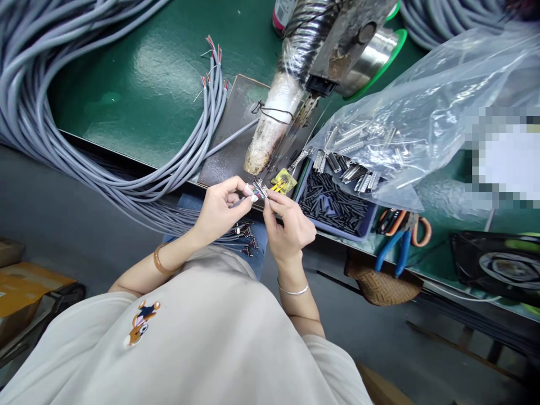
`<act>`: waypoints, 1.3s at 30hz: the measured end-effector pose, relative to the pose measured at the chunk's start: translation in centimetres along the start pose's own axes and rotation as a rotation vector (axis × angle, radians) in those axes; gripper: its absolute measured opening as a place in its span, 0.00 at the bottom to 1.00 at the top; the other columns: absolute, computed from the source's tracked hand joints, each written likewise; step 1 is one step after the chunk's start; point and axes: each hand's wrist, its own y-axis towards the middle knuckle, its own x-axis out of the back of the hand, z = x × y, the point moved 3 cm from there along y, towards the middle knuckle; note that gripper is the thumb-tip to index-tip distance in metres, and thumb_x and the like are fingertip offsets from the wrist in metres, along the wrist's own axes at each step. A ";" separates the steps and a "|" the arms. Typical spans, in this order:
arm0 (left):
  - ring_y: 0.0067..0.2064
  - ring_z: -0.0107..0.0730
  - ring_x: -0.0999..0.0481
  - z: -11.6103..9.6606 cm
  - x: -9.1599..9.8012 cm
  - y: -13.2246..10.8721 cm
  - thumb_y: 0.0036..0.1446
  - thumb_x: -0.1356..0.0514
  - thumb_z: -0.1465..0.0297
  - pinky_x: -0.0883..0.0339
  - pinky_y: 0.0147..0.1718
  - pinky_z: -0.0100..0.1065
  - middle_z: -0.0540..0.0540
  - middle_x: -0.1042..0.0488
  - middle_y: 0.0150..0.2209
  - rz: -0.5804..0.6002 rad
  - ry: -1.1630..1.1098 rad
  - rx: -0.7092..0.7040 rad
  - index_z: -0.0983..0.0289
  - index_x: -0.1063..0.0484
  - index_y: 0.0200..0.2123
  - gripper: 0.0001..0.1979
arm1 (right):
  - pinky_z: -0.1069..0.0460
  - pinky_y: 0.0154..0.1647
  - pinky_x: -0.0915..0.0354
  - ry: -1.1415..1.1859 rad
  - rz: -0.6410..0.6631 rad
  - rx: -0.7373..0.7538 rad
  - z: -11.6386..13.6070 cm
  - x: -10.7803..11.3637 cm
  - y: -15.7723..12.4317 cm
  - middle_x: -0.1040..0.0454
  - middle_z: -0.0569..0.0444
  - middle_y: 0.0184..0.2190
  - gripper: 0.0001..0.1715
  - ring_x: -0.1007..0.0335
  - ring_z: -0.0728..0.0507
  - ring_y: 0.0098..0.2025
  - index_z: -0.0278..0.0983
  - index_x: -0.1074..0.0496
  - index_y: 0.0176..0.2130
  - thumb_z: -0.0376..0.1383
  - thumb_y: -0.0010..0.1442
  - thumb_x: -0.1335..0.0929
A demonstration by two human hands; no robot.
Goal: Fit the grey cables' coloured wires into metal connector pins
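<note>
Hands (221, 207) (290, 226) pinching wired connector (260, 189) near blue tray (370, 221)

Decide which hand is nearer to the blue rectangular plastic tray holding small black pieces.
Right: the right hand is beside the near left corner of the tray; the left hand is farther left.

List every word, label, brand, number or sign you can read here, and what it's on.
No text can be read for certain.
Container at the top edge: printed label, cut off and too small to read.
Cardboard box at far left: small pale mark, unreadable.
Pixelated patch at right: nothing legible.
Held connector: too small to make out any marking.
Shirt: cartoon figure, no lettering visible.
</note>
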 end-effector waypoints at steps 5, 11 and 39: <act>0.29 0.20 0.28 0.3 0.4 -1.7 0.50 0.29 0.71 0.32 0.29 0.23 0.53 0.22 0.39 -0.016 0.072 -0.069 0.63 0.24 0.41 0.14 | 0.54 0.39 0.23 -0.025 -0.022 -0.047 0.3 1.0 -0.2 0.15 0.53 0.38 0.08 0.16 0.46 0.38 0.41 0.28 0.38 0.27 0.62 0.29; 0.19 0.20 0.32 1.1 0.8 -3.3 0.54 0.30 0.61 0.38 0.17 0.24 0.52 0.23 0.25 0.227 -0.195 0.227 0.67 0.21 0.36 0.14 | 0.54 0.37 0.23 0.204 0.086 -0.351 -0.2 1.2 -0.9 0.16 0.54 0.37 0.03 0.17 0.47 0.39 0.39 0.28 0.36 0.33 0.64 0.30; 0.28 0.29 0.26 0.6 -0.7 -6.2 0.69 0.43 0.64 0.34 0.30 0.30 0.55 0.23 0.28 0.226 0.514 -0.608 0.64 0.22 0.36 0.13 | 0.50 0.30 0.44 -0.365 0.151 -0.510 -4.6 8.0 1.1 0.30 0.57 0.21 0.18 0.37 0.48 0.24 0.37 0.25 0.30 0.46 0.66 0.32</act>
